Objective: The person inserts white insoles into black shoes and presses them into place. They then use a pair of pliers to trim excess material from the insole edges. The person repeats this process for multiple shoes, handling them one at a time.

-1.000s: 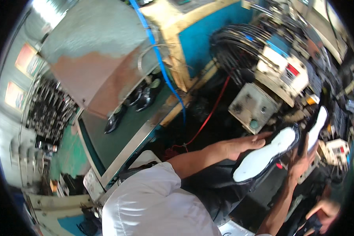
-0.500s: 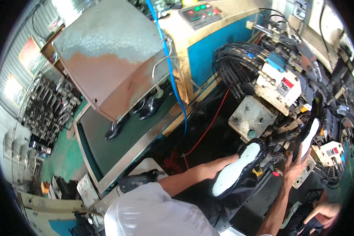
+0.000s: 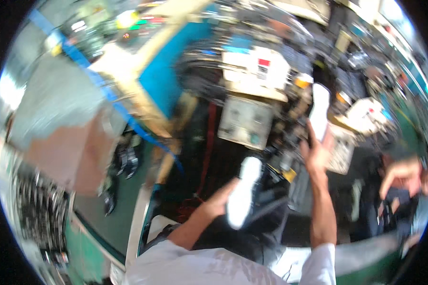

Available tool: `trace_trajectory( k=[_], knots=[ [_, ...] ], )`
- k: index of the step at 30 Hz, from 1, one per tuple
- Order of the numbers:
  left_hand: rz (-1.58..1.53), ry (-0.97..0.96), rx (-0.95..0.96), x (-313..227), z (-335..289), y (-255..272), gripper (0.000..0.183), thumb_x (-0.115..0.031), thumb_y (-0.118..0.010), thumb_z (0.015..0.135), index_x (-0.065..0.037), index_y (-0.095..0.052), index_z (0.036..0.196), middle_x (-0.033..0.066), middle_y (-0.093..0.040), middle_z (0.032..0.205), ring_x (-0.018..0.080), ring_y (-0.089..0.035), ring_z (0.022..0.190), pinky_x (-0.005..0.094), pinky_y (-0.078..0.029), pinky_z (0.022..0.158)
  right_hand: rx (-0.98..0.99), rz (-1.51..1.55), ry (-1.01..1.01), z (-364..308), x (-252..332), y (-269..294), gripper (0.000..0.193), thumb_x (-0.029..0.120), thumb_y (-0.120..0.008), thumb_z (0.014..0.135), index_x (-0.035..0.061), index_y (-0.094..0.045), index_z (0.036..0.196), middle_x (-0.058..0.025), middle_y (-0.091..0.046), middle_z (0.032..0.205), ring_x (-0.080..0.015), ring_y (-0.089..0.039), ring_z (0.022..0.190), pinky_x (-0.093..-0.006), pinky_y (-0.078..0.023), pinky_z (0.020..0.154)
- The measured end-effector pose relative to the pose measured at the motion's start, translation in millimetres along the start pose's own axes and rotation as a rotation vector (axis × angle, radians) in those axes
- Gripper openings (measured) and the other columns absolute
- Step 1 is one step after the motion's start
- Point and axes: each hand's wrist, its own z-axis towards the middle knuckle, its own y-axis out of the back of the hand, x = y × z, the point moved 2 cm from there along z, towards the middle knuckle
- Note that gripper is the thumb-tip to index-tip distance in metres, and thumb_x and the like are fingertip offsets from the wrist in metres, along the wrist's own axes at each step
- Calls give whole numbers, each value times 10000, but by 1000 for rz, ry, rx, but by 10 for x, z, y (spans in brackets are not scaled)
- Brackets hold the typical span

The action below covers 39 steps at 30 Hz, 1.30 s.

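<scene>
A black shoe with a white sole (image 3: 241,197) lies sole up above my dark-clothed lap. My left hand (image 3: 218,198) grips its left edge, the fingers partly hidden beneath it. A second black shoe, its white sole (image 3: 320,107) turned toward me, stands nearly upright against the machine (image 3: 299,95). The lower end of that shoe is in my right hand (image 3: 318,153), with fingers along both sides of it. Motion blurs both hands.
A machine head with a white cover (image 3: 257,71) and a metal block (image 3: 246,121) stands ahead. A blue hose (image 3: 114,99) crosses at the left by a rusty metal hood (image 3: 66,147). Dark shoes (image 3: 128,159) sit on a green belt below it. Another person's arm (image 3: 397,175) shows at right.
My view has swung to the right, so the machine and hood appear farther left. Both hands stay on the same two shoes.
</scene>
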Motion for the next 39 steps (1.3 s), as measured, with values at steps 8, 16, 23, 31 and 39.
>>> trace_trajectory(
  k=[8, 16, 23, 31, 39],
  knots=[
    [69, -6, 123, -24, 7, -242, 750, -622, -449, 1112, -27, -476, 1567, 237, -670, 1402, 467, -710, 1191, 631, -564, 1073, -135, -106, 205, 163, 73, -65, 741, 248, -783, 886, 249, -542, 1586, -341, -375, 1635, -523, -336, 1540, -613, -286, 1289],
    [347, -125, -51, -151, 146, -340, 728, -506, -535, 1124, -49, -363, 1665, 145, -593, 1506, 256, -611, 1348, 425, -518, 1127, -143, -97, 258, 105, 52, -182, 786, 220, -792, 842, 197, -540, 1587, -301, -441, 1620, -484, -386, 1534, -578, -287, 1300],
    [566, -247, -146, -466, 323, -930, 736, -335, -608, 1109, -42, -287, 1703, 166, -503, 1605, 264, -527, 1451, 404, -420, 1217, -212, -253, 311, 860, -65, -392, 737, 313, -800, 882, 165, -549, 1559, -306, -483, 1587, -478, -423, 1507, -559, -324, 1278],
    [618, -229, -242, -501, 695, -956, 739, -74, -663, 1053, -33, -299, 1695, 123, -515, 1574, 197, -539, 1396, 338, -432, 1186, -137, -245, 340, 1452, 23, -379, 798, 361, -830, 865, 107, -523, 1557, -322, -495, 1563, -486, -437, 1489, -560, -334, 1271],
    [671, -269, -212, -404, 959, -885, 763, -19, -674, 1023, -37, -312, 1694, 118, -546, 1526, 178, -578, 1314, 328, -478, 1124, -138, -185, 393, 1699, 85, -322, 872, 410, -859, 848, 48, -498, 1554, -338, -507, 1539, -494, -450, 1472, -561, -344, 1264]
  ],
)
